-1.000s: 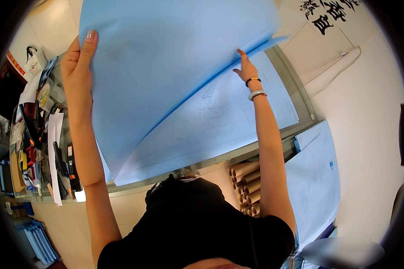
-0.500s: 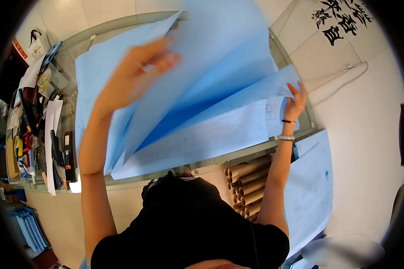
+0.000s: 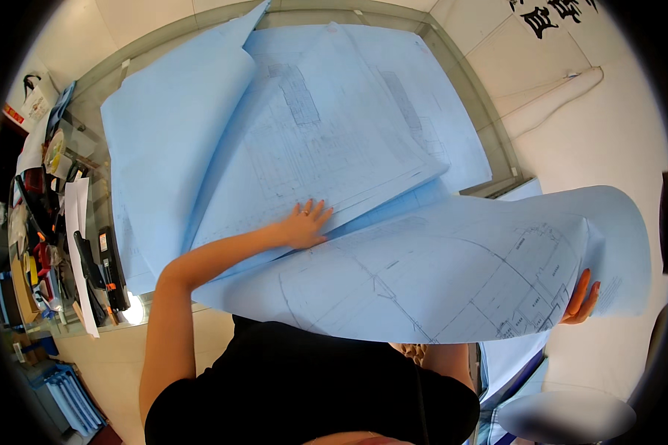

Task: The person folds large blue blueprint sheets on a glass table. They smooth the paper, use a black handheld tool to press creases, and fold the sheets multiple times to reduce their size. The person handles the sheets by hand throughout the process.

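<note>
Large light-blue drawing sheets lie in a loose stack on the glass-topped table. My left hand (image 3: 304,225) is flat with its fingers spread, pressing on a printed sheet (image 3: 312,148) near the stack's front. My right hand (image 3: 582,299) grips the far right part of another blueprint sheet (image 3: 423,267), which curves up and hangs past the table's front edge, over my body. My right wrist and most of that forearm are hidden beneath it. At the left of the stack, a folded-over blue sheet (image 3: 163,126) has its blank side up and one corner raised.
Along the table's left end lie a black stapler-like tool (image 3: 89,259), white paper strips (image 3: 80,222) and assorted clutter. The glass table's rim (image 3: 482,81) shows at the far right. Blue folders (image 3: 71,400) stand at lower left. A blurred pale round object (image 3: 567,417) is at lower right.
My right hand has drawn a sheet toward me and to the right, off the table's front. My left hand has come down from the air onto the stack. The blurred raised sheets have settled.
</note>
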A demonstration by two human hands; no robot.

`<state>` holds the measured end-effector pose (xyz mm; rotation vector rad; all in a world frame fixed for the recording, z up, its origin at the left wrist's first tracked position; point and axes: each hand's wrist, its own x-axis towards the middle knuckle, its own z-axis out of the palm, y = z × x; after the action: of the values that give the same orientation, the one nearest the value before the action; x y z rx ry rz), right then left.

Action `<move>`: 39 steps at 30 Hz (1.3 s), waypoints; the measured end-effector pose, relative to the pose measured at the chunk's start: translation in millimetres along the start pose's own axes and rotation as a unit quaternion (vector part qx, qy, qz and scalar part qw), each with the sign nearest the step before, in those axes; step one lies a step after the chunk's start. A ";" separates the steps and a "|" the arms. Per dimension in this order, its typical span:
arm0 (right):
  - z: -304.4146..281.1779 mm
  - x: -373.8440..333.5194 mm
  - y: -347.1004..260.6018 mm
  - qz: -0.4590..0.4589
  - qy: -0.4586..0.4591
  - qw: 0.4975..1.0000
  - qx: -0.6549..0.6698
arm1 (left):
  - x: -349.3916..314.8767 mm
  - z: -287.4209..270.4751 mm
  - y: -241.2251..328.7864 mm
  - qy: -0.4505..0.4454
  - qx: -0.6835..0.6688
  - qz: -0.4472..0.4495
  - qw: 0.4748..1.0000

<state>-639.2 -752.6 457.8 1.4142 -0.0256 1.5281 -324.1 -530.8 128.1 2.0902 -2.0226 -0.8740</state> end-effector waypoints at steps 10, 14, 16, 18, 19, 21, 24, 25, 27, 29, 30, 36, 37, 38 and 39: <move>34.7 -15.9 -16.7 0.030 -0.047 0.998 0.040 | 50.3 30.9 -33.4 0.118 -0.236 -0.085 0.961; 71.9 -16.3 -40.5 0.213 -0.104 0.956 0.171 | 19.4 -35.7 -113.9 0.239 -0.544 -0.062 0.802; 104.2 -47.3 -47.9 0.247 -0.184 0.927 0.216 | -19.3 -88.8 -145.4 0.330 -0.548 -0.130 0.757; 154.0 -59.8 -98.5 0.287 -0.251 0.871 0.310 | -99.3 -112.4 -220.9 0.438 -0.557 -0.147 0.690; 168.8 -59.9 -128.0 0.343 -0.264 0.836 0.339 | -129.8 -130.0 -233.5 0.471 -0.560 -0.153 0.664; 183.5 -96.3 -146.7 0.248 -0.399 0.769 0.435 | -178.6 -151.5 -247.8 0.540 -0.534 -0.192 0.621; 178.6 -167.0 -194.5 0.292 -0.501 0.659 0.479 | -270.5 -129.2 -331.2 0.624 -0.486 -0.222 0.570; 167.6 -203.9 -205.1 0.324 -0.524 0.622 0.484 | -287.9 -121.8 -349.8 0.642 -0.482 -0.239 0.547; 132.5 -286.3 -213.4 0.348 -0.603 0.577 0.427 | -304.8 -109.9 -375.8 0.659 -0.468 -0.273 0.521; 77.9 -363.6 -192.3 0.405 -0.633 0.569 0.336 | -291.0 -106.3 -405.3 0.657 -0.460 -0.298 0.518; 68.0 -365.3 -217.4 0.445 -0.703 0.488 0.264 | -337.4 -94.0 -421.7 0.666 -0.406 -0.324 0.535; 20.1 -387.3 -260.1 0.475 -0.785 0.391 0.074 | -319.2 -60.5 -378.3 0.606 0.081 -0.559 0.560; 9.8 -389.5 -257.5 0.468 -0.775 0.418 0.076 | -294.3 -69.9 -361.7 0.629 0.116 -0.494 0.589; 4.8 -389.1 -258.8 0.465 -0.774 0.423 0.077 | -272.6 -76.0 -341.9 0.646 0.151 -0.430 0.612; 2.8 -390.8 -257.3 0.461 -0.773 0.429 0.076 | -241.3 -85.3 -317.4 0.654 0.150 -0.370 0.642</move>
<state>-546.5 -873.6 15.4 2.6526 -2.1165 0.1804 8.2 -294.6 133.2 2.3931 -0.4930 0.9363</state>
